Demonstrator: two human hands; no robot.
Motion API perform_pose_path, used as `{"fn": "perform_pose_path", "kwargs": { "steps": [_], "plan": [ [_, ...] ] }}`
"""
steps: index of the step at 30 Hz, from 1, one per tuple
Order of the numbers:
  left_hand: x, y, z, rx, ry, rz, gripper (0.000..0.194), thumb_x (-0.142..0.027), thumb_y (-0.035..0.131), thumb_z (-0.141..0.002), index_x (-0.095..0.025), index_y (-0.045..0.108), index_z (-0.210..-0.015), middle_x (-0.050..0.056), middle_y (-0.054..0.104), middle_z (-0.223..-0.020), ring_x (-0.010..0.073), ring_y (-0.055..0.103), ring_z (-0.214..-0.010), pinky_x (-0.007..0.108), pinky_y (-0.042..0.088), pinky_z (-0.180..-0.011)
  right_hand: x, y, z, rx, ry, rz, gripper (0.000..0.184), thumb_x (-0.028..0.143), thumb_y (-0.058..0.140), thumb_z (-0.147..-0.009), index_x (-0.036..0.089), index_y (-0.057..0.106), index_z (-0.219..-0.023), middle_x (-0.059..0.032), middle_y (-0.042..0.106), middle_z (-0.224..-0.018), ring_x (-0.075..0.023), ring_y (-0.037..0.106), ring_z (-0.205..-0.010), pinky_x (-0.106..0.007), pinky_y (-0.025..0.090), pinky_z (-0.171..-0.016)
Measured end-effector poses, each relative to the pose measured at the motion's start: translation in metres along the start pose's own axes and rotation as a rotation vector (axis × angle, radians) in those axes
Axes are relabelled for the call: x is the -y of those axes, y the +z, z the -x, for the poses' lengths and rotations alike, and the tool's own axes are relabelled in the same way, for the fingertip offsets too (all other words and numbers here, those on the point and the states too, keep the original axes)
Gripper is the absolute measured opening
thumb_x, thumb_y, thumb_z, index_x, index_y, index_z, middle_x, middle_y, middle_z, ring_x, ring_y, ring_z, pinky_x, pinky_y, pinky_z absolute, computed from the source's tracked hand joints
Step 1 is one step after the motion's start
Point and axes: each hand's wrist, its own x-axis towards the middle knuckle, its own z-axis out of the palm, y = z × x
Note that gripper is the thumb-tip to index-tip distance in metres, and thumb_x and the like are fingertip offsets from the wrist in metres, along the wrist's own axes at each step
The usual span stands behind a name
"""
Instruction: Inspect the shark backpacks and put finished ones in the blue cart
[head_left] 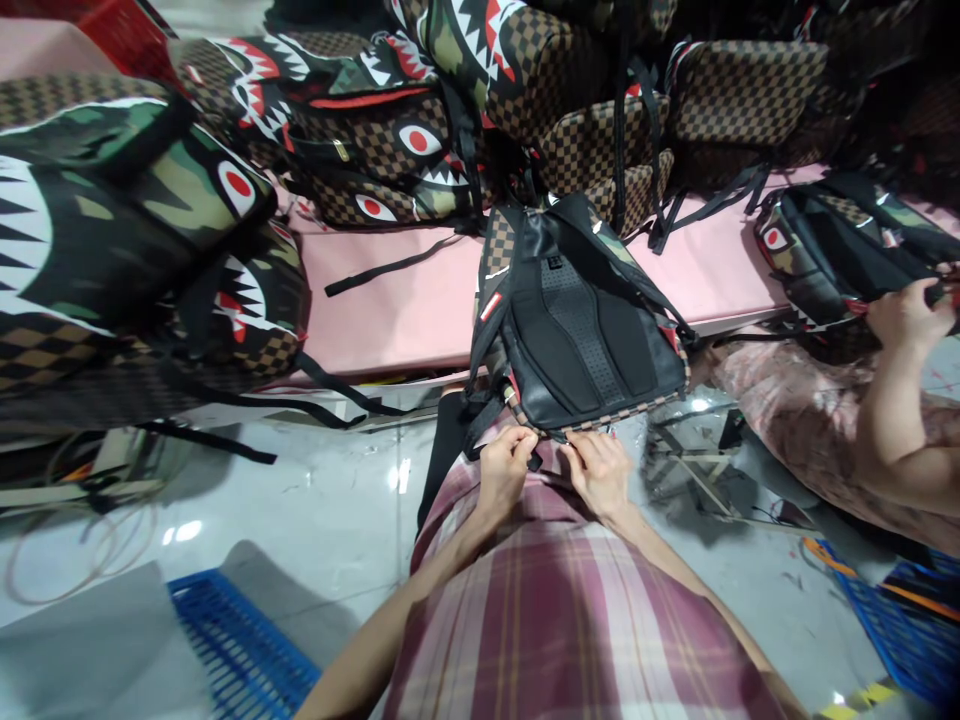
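Note:
A backpack (570, 320) lies back panel up across the pink table's near edge, its end towards me over my lap. Its back is black and padded, with brown checkered sides. My left hand (506, 465) is closed, thumb and fingers pinching the checkered near edge. A short way to the right, my right hand (600, 470) grips the same edge with bent fingers. A black strap end (534, 462) hangs beside the left fingertips. What exactly lies between the fingers is too small to make out.
Camouflage-and-checkered backpacks (97, 220) crowd the left, and more bags (405, 140) are piled along the back of the pink table (382, 325). On the right a co-worker's hand (911, 315) touches another backpack (847, 250). Blue plastic grates (240, 645) stand low by the floor.

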Motion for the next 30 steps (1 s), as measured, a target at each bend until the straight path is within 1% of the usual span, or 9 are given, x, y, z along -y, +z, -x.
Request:
{"fn": "perform_pose_path", "kwargs": {
  "steps": [12,16,19,22,24,26,28,29,30],
  "plan": [
    [-0.012,0.002,-0.010,0.013,-0.162,0.168,0.019,-0.033,0.052,-0.071,-0.016,0.057,-0.064,-0.002,0.052,-0.056,0.0102,0.044,-0.051,0.022,0.034,-0.050,0.002,-0.005,-0.005,0.054,0.029,-0.040,0.020,0.029,0.050,-0.089,0.019,0.065,-0.096,-0.0046,0.069,-0.084,-0.0180,0.059,-0.080,-0.030,0.040,-0.074],
    [-0.013,0.003,-0.009,0.044,-0.175,0.186,0.019,-0.034,0.053,-0.070,-0.015,0.056,-0.065,-0.002,0.050,-0.056,0.0097,0.043,-0.051,0.021,0.033,-0.050,0.003,-0.006,-0.007,0.084,0.049,-0.020,0.021,0.030,0.049,-0.090,0.019,0.066,-0.093,-0.0050,0.068,-0.083,-0.0181,0.059,-0.080,-0.030,0.040,-0.072],
    [-0.015,0.011,-0.007,0.084,-0.183,0.180,0.020,-0.034,0.052,-0.070,-0.015,0.055,-0.065,-0.003,0.048,-0.054,0.0100,0.042,-0.050,0.021,0.034,-0.050,0.007,-0.005,-0.010,0.119,0.076,-0.007,0.021,0.029,0.049,-0.090,0.019,0.067,-0.093,-0.0052,0.068,-0.083,-0.0190,0.059,-0.079,-0.030,0.040,-0.071],
    [-0.018,0.011,-0.008,0.104,-0.179,0.170,0.019,-0.034,0.051,-0.069,-0.016,0.054,-0.063,-0.003,0.048,-0.054,0.0103,0.044,-0.051,0.021,0.035,-0.051,0.008,-0.007,-0.012,0.145,0.111,-0.045,0.020,0.029,0.049,-0.089,0.020,0.067,-0.093,-0.0050,0.068,-0.085,-0.0198,0.060,-0.081,-0.030,0.042,-0.072],
    [-0.015,-0.004,-0.009,0.154,-0.159,0.099,0.019,-0.033,0.050,-0.071,-0.016,0.054,-0.061,-0.002,0.051,-0.056,0.0109,0.046,-0.053,0.021,0.036,-0.053,0.002,-0.013,-0.010,0.147,0.138,-0.109,0.022,0.030,0.048,-0.089,0.020,0.067,-0.092,-0.0047,0.069,-0.087,-0.0195,0.061,-0.083,-0.030,0.043,-0.075],
    [-0.005,-0.039,-0.010,0.275,-0.116,-0.092,0.021,-0.031,0.048,-0.074,-0.017,0.055,-0.060,0.000,0.056,-0.060,0.0125,0.051,-0.059,0.021,0.038,-0.057,-0.014,-0.023,-0.004,0.144,0.198,-0.193,0.023,0.034,0.048,-0.089,0.020,0.066,-0.094,-0.0045,0.069,-0.090,-0.0189,0.062,-0.084,-0.030,0.045,-0.076],
    [0.012,-0.086,-0.009,0.401,-0.087,-0.412,0.024,-0.031,0.047,-0.077,-0.017,0.058,-0.061,0.002,0.061,-0.066,0.0154,0.055,-0.065,0.023,0.039,-0.061,-0.037,-0.035,0.005,0.136,0.303,-0.262,0.026,0.039,0.050,-0.087,0.020,0.065,-0.097,-0.0052,0.069,-0.094,-0.0195,0.063,-0.083,-0.030,0.046,-0.075],
    [0.020,-0.110,-0.007,0.401,-0.123,-0.629,0.026,-0.031,0.047,-0.078,-0.017,0.058,-0.059,0.004,0.062,-0.066,0.0174,0.057,-0.065,0.025,0.040,-0.062,-0.050,-0.041,0.011,0.126,0.366,-0.286,0.028,0.041,0.051,-0.085,0.020,0.064,-0.098,-0.0056,0.069,-0.095,-0.0200,0.063,-0.083,-0.031,0.047,-0.075],
    [0.028,-0.130,-0.006,0.329,-0.167,-0.874,0.030,-0.033,0.047,-0.080,-0.015,0.059,-0.058,0.008,0.062,-0.065,0.0208,0.057,-0.065,0.028,0.039,-0.062,-0.061,-0.045,0.016,0.109,0.433,-0.305,0.030,0.043,0.053,-0.083,0.020,0.063,-0.099,-0.0059,0.068,-0.095,-0.0205,0.063,-0.083,-0.032,0.047,-0.075]
  ]
}}
